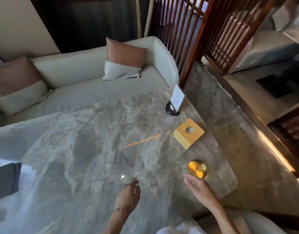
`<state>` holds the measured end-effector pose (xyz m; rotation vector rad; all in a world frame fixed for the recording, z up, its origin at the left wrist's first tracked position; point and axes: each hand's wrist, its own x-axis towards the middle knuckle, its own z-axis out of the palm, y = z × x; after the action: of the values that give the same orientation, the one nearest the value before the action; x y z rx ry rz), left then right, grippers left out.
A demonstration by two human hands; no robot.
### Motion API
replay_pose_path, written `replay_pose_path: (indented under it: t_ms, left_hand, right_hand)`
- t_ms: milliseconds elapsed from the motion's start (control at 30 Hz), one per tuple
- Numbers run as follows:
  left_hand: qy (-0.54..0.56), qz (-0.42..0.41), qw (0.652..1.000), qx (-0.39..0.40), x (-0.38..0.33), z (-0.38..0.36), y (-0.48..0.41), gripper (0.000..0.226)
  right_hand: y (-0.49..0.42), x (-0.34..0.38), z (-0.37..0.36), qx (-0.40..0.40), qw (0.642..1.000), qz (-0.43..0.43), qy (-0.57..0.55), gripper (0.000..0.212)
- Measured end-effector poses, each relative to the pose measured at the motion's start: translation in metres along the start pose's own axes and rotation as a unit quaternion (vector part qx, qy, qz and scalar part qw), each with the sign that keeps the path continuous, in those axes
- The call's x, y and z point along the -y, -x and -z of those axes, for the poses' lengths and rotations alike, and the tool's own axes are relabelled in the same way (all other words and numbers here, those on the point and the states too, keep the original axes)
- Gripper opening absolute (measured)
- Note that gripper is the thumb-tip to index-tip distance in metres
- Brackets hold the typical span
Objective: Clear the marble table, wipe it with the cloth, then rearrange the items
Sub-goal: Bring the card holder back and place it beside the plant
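Note:
The grey-veined marble table (pixel 88 149) fills the middle of the head view. Along its right edge stand a card in a black holder (pixel 175 102), a yellow wooden cube with a round hole (pixel 188 133) and a round gold lid or dish (pixel 197 168). A dark folded cloth (pixel 6 179) lies at the table's left edge. My left hand (pixel 128 194) hovers over the near part of the table, fingers loosely curled, holding nothing I can make out. My right hand (pixel 198 186) is open, fingers apart, just below the gold dish and not touching it.
A cream sofa (pixel 81 68) with two brown-and-grey cushions (pixel 123 61) sits behind the table. A dark wooden lattice screen (pixel 187 31) stands at the back right. Stone floor (pixel 246 149) runs along the table's right side.

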<state>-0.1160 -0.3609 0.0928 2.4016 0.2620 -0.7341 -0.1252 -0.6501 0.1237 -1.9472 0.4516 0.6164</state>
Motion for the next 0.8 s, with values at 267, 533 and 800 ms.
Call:
replay_pose_path:
  t_ms: [267, 533, 800]
  left_hand:
    - [0.094, 0.066, 0.993, -0.024, -0.139, -0.004, -0.148, 0.023]
    - [0.175, 0.046, 0.981, -0.074, -0.281, 0.045, -0.305, 0.024]
    - [0.382, 0.007, 0.924, 0.008, -0.375, 0.057, -0.356, 0.062]
  right_hand:
    - [-0.164, 0.112, 0.171, 0.001, 0.994, 0.096, -0.041, 0.038]
    - [-0.343, 0.208, 0.216, -0.011, 0.994, 0.099, -0.042, 0.033]
    - [-0.436, 0.146, 0.171, 0.076, 0.958, -0.167, -0.220, 0.084]
